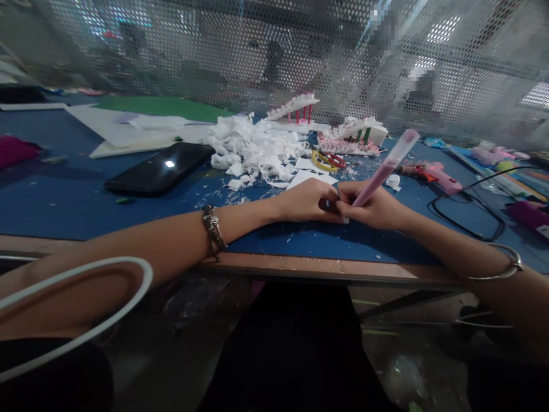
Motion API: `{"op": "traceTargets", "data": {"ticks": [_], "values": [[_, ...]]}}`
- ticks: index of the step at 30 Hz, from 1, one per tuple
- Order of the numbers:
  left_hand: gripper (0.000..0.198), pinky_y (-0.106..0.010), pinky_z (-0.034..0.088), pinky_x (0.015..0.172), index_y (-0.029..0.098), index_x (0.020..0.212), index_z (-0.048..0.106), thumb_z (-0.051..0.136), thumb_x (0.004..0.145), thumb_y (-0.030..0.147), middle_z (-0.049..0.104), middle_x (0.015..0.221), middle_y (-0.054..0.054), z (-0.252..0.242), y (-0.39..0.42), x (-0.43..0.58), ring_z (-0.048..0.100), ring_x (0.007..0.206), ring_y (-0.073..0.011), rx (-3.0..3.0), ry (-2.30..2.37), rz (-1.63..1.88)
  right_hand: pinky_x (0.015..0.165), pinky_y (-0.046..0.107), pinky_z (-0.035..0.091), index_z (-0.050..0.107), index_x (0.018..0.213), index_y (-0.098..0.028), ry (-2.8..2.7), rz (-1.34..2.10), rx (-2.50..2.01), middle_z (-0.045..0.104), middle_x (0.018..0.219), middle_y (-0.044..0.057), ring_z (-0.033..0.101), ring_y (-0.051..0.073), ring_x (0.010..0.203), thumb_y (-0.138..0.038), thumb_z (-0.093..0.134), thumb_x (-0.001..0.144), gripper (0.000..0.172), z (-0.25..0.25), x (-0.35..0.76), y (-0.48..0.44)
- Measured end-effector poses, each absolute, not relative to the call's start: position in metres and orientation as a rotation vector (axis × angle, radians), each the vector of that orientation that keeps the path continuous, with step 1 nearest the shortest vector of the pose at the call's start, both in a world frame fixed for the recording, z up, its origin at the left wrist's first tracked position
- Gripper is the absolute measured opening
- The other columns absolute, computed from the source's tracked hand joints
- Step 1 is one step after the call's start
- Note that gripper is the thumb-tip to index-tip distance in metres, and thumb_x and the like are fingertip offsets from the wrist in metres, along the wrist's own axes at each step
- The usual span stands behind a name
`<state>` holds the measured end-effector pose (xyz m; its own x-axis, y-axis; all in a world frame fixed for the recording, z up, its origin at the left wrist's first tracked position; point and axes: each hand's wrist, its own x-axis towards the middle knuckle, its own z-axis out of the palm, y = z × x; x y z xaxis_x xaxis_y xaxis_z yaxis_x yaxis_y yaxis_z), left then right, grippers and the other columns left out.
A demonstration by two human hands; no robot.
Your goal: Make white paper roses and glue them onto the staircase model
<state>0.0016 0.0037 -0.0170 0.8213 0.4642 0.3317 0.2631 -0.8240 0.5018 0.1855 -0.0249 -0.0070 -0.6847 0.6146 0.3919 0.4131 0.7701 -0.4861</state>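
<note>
My right hand [377,205] is closed around a pink pen-shaped tool [380,177]. Its pale, see-through end points up and to the right, while its lower tip is hidden by my fingers. My left hand [306,200] meets it at the fingertips, just above the blue table near its front edge. The left fingers are curled in a pinch. A tiny white bit [345,220] shows under the fingertips, but what they grip is mostly hidden. Just beyond my left hand lies a flat white piece [311,178].
Behind my hands is a heap of white scraps [257,146], with two small white models [295,109] farther back. A black phone [160,169] lies left. To the right are a pink glue gun [441,176] and its looping black cable [500,220]. Perforated metal [223,63] rises behind.
</note>
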Motion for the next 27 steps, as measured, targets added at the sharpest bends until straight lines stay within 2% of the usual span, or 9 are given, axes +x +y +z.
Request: {"op": "traceTargets", "data": {"ticks": [4,10,15,19,23,27], "values": [[0.025,-0.019,0.037,0.059,0.011,0.079,0.067,0.064,0.075,0.036,0.062,0.076,-0.003,-0.014,0.005,-0.002,0.052,0.065,-0.009,2.552,0.495,0.603,0.052,0.022,0.027,0.035,0.06,-0.019,-2.372,0.545,-0.755,0.035,0.056,-0.006,0.032,0.006,0.053,-0.017,0.054,0.08,0.028,-0.007,0.186,-0.025],[0.023,-0.018,0.037,0.058,0.013,0.081,0.069,0.062,0.077,0.035,0.064,0.072,-0.001,-0.013,0.005,-0.003,0.052,0.062,-0.0085,2.552,0.525,0.566,0.052,0.022,0.029,0.041,0.064,-0.017,-2.232,0.691,-0.794,0.043,0.059,-0.005,0.038,0.006,0.056,-0.037,0.059,0.084,0.033,-0.003,0.185,-0.027],[0.025,-0.019,0.035,0.058,0.012,0.071,0.065,0.066,0.075,0.036,0.061,0.067,0.0,-0.014,0.004,-0.002,0.049,0.057,-0.0075,2.692,0.591,0.711,0.049,0.021,0.027,0.049,0.067,-0.015,-2.222,0.738,-0.728,0.046,0.062,-0.004,0.037,0.005,0.056,-0.038,0.066,0.079,0.03,0.001,0.189,-0.026],[0.024,-0.018,0.037,0.06,0.013,0.08,0.064,0.068,0.075,0.036,0.065,0.077,-0.001,-0.014,0.005,-0.004,0.051,0.058,-0.0066,2.74,0.533,0.843,0.045,0.02,0.028,0.051,0.069,-0.015,-2.163,0.868,-0.75,0.048,0.057,-0.004,0.041,0.004,0.049,-0.041,0.066,0.078,0.031,0.003,0.193,-0.026],[0.014,-0.017,0.041,0.062,0.016,0.084,0.068,0.063,0.079,0.029,0.068,0.082,-0.003,-0.011,0.006,-0.007,0.055,0.061,-0.0063,2.735,0.467,0.717,0.041,0.019,0.03,0.049,0.072,-0.016,-2.099,0.961,-0.794,0.051,0.052,-0.005,0.044,0.005,0.044,-0.041,0.063,0.08,0.029,0.0,0.195,-0.023],[0.017,-0.019,0.045,0.069,0.016,0.087,0.071,0.058,0.082,0.026,0.071,0.086,-0.006,-0.007,0.006,-0.011,0.062,0.071,-0.01,2.733,0.429,0.635,0.039,0.018,0.03,0.046,0.069,-0.017,-2.032,1.053,-0.784,0.049,0.049,-0.007,0.043,0.004,0.042,-0.038,0.066,0.078,0.03,-0.008,0.196,-0.017]]}}
